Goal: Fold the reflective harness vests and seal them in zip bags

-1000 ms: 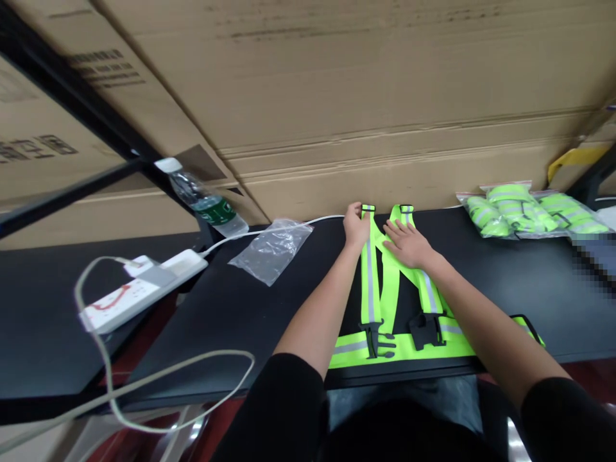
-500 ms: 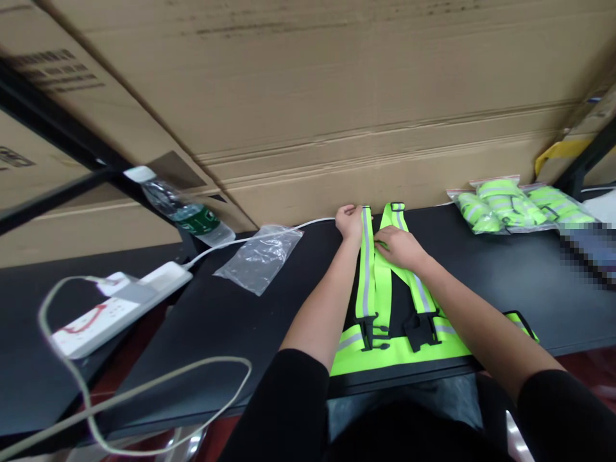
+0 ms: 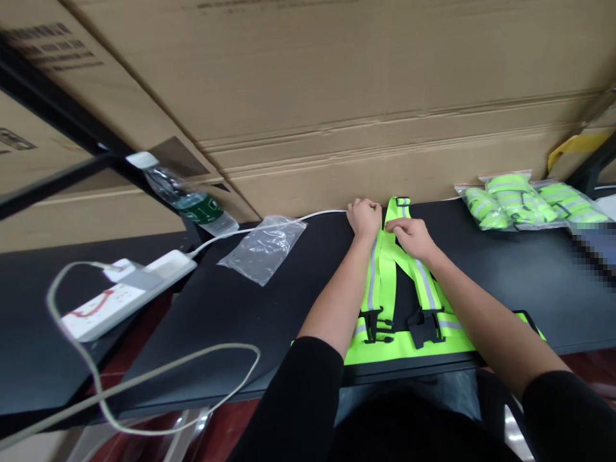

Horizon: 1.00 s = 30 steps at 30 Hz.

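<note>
A neon-yellow reflective vest (image 3: pixel 387 269) made of straps with grey stripes lies on the black table, its wide waist belt along the front edge. My left hand (image 3: pixel 364 219) is closed over the top end of the left shoulder strap and hides it. On the inner side of the straps, where they come together, my right hand (image 3: pixel 414 239) pinches the band, its fingertips partly hidden. The right strap's top loop with its black slider (image 3: pixel 402 201) stands beyond my right hand. Lower down are a black prong buckle (image 3: pixel 375 326) and a black socket buckle (image 3: pixel 426 327), apart from each other.
Bagged yellow reflective vests (image 3: pixel 513 202) lie at the back right, by a blurred-out item. To the left are a clear plastic bag (image 3: pixel 264 250), a leaning water bottle (image 3: pixel 192 204) and a white power strip (image 3: pixel 129 295) with a looping cable. Cardboard boxes (image 3: pixel 337 83) wall off the back.
My left hand has turned over the left strap's top, covering the end that showed before. My right hand has shifted slightly up along the straps. The whole view has moved a little.
</note>
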### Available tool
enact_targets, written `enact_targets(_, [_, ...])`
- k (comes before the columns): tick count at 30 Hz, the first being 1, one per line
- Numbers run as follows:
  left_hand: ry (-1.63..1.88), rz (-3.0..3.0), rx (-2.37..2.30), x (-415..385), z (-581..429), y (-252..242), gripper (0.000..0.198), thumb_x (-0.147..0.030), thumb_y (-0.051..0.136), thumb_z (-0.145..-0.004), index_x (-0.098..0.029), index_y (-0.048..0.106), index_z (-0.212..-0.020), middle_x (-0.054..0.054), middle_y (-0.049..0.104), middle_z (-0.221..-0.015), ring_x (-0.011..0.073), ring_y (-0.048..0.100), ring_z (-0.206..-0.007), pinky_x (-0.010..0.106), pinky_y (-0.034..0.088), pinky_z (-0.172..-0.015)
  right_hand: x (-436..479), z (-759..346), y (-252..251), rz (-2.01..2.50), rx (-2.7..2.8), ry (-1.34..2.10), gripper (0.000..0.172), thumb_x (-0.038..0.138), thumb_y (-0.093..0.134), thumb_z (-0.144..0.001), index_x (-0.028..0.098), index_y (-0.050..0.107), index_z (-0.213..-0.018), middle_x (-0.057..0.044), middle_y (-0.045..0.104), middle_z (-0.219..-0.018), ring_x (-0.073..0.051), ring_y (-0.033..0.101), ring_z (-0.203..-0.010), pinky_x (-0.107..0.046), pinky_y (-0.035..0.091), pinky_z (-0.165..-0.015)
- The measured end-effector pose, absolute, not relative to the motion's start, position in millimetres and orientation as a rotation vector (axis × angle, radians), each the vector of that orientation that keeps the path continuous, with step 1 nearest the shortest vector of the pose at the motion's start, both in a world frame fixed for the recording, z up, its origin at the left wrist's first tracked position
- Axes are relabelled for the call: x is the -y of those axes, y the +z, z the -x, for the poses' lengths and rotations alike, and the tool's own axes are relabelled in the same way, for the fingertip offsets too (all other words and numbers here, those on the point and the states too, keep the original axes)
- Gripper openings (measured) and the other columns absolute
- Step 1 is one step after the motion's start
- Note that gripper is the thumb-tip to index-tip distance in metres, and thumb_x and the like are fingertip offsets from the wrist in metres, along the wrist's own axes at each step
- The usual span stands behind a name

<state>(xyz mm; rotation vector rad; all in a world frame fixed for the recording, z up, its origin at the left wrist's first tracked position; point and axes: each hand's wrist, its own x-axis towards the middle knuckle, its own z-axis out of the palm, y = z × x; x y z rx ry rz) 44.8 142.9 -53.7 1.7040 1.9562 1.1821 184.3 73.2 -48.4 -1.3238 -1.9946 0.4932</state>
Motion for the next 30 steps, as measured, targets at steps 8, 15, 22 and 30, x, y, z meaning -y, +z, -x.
enact_targets(8, [0.794, -2.027, -1.915, -124, -38, -43, 0.027, -0.037, 0.057, -0.092, -0.021, 0.07, -0.11, 0.016, 0.061, -0.121, 0.0354, 0.051, -0.125, 0.049, 0.038, -0.108, -60, -200, 23, 1.305, 1.496, 0.285, 0.043, 0.02, 0.036, -0.088, 0.013, 0.077, -0.099, -0.009, 0.077, -0.097, -0.023, 0.071, -0.097, -0.039, 0.055, -0.089])
enact_targets(15, [0.581, -2.105, -1.775, -110, -25, -12, 0.051, -0.047, 0.055, -0.094, -0.02, 0.055, -0.138, 0.016, 0.041, -0.154, 0.0382, 0.026, -0.149, 0.052, 0.025, -0.12, 60, -251, 84, 1.178, 1.436, -0.033, 0.03, 0.022, 0.052, -0.094, 0.033, 0.075, -0.11, -0.002, 0.074, -0.106, -0.025, 0.068, -0.103, -0.047, 0.05, -0.096])
enact_targets(22, [0.3, -2.565, -1.316, 19, -9, 64, 0.035, -0.04, 0.054, -0.095, -0.019, 0.067, -0.119, 0.012, 0.065, -0.124, 0.0346, 0.05, -0.13, 0.049, 0.038, -0.111, 134, -256, 5, 1.264, 2.156, 0.312, 0.041, 0.026, 0.062, -0.092, 0.038, 0.057, -0.13, -0.005, 0.07, -0.12, -0.03, 0.059, -0.122, -0.053, 0.054, -0.096])
enact_targets(30, [0.11, -2.533, -1.179, 95, 34, 30, 0.042, -0.045, 0.071, -0.085, -0.028, 0.065, -0.123, 0.006, 0.063, -0.136, 0.0316, 0.041, -0.139, 0.046, 0.04, -0.111, 110, -246, -6, 1.069, 2.568, 0.384, 0.053, 0.035, 0.064, -0.088, 0.032, 0.052, -0.14, -0.006, 0.065, -0.133, -0.033, 0.055, -0.128, -0.057, 0.05, -0.101])
